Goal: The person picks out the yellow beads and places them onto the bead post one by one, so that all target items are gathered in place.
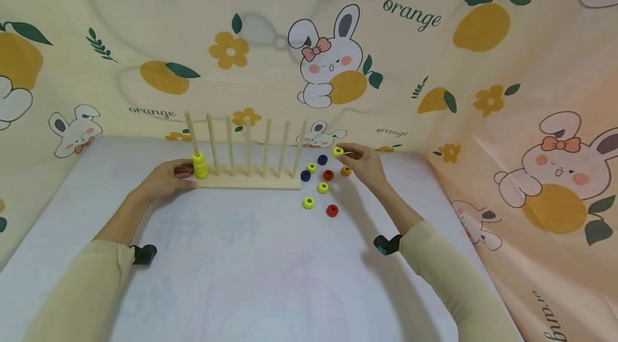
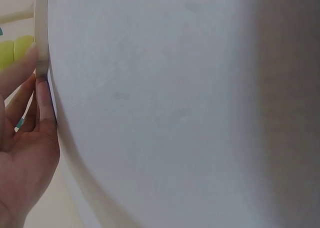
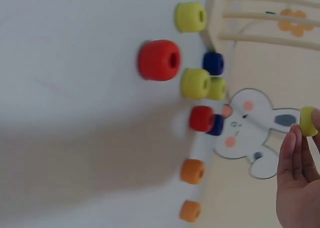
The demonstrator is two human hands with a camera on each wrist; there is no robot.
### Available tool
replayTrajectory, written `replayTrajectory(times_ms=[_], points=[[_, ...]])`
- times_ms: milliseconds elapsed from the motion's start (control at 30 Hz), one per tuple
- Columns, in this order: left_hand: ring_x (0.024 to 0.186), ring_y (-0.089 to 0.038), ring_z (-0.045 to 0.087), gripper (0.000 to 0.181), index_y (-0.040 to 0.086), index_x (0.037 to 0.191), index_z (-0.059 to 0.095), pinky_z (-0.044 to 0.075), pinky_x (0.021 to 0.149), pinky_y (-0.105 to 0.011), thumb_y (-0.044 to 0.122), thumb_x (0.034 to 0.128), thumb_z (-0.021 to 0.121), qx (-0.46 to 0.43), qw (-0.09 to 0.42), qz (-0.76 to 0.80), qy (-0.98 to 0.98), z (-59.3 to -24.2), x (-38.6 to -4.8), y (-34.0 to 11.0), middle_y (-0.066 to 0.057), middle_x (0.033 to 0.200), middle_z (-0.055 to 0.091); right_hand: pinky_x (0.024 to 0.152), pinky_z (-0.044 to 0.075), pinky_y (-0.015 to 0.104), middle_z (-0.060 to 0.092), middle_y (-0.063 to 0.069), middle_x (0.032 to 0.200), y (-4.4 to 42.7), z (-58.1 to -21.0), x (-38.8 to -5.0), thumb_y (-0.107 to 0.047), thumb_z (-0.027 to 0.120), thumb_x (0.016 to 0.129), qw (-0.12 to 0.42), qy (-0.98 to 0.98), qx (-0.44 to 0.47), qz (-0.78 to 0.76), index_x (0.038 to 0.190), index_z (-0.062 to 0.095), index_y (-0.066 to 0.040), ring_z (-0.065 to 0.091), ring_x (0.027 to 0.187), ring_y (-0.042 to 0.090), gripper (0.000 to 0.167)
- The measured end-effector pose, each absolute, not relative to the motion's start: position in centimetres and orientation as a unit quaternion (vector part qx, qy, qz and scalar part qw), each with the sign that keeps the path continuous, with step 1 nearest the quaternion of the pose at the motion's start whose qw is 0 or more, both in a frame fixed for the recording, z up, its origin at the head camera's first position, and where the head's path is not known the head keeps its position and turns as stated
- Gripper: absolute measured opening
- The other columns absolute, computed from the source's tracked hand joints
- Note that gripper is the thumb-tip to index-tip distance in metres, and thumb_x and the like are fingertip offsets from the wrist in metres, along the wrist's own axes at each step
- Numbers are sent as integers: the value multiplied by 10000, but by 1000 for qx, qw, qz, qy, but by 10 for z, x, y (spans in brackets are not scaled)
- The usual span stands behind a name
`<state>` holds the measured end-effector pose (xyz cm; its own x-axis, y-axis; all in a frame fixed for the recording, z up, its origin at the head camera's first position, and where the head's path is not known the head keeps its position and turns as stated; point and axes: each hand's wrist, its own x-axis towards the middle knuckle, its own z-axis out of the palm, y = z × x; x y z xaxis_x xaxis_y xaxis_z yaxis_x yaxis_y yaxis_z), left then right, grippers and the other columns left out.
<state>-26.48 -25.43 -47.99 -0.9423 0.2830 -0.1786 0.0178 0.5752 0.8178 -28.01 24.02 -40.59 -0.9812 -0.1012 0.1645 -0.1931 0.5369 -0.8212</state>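
Observation:
A wooden rack (image 1: 248, 183) with several upright pegs stands at the table's back. Several yellow beads (image 1: 200, 166) are stacked low on its leftmost peg. The left hand (image 1: 166, 178) holds the left end of the base; in the left wrist view, the hand (image 2: 32, 148) has its thumb and fingers at the base's end (image 2: 42, 32), beside yellow beads (image 2: 22, 46). Raised off the table right of the rack, the right hand (image 1: 364, 166) pinches a yellow bead (image 1: 338, 152). The right wrist view shows that bead (image 3: 308, 121) at the fingertips of the hand (image 3: 302, 183).
Loose beads lie right of the rack: red (image 1: 332, 210), yellow (image 1: 308, 203), dark blue (image 1: 306, 175) and orange (image 1: 345, 171). Two orange beads, one (image 3: 192, 171) near the other (image 3: 190, 211), show in the right wrist view. A patterned cloth (image 1: 270, 79) hangs behind the table.

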Motion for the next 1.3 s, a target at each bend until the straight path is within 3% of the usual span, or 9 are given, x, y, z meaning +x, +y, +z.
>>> replayTrajectory(times_ms=[167,433,700,933,1300], points=[[1336,-460,428,741,-131,1468,319,383,1124,-514,89,895,734,87,142,455,875,-478,-265,-253,-337,1455,409,741,598,238,718,64,1135,233,-388,-283,-167,741,906,51,-874,104,472,1226,715,-124,703,958,240,324],[1347,-449,422,740,-119,1479,315,374,1130,-515,95,902,725,82,145,457,874,-483,-266,-255,-323,1470,404,835,583,286,704,50,1187,214,-362,-283,-191,728,920,51,-870,133,472,1241,708,-130,687,981,200,327],[1350,-442,423,726,-113,1480,316,376,1132,-506,66,901,715,77,147,462,871,-486,-266,-255,-317,1469,409,800,571,252,713,45,1135,195,-341,-285,-191,711,934,62,-871,150,465,1236,708,-138,675,956,189,307],[1335,-456,433,752,-127,1473,317,388,1119,-514,84,889,739,81,144,460,873,-486,-266,-256,-333,1457,411,839,571,260,709,84,1135,184,-327,-288,-154,699,941,71,-861,172,473,1249,697,-112,671,978,283,311],[1346,-450,419,738,-111,1482,315,365,1139,-520,84,899,723,69,150,452,877,-482,-266,-253,-318,1465,410,815,579,240,727,42,1050,167,-303,-294,-187,710,934,87,-866,221,439,1236,700,-107,683,907,154,312]])
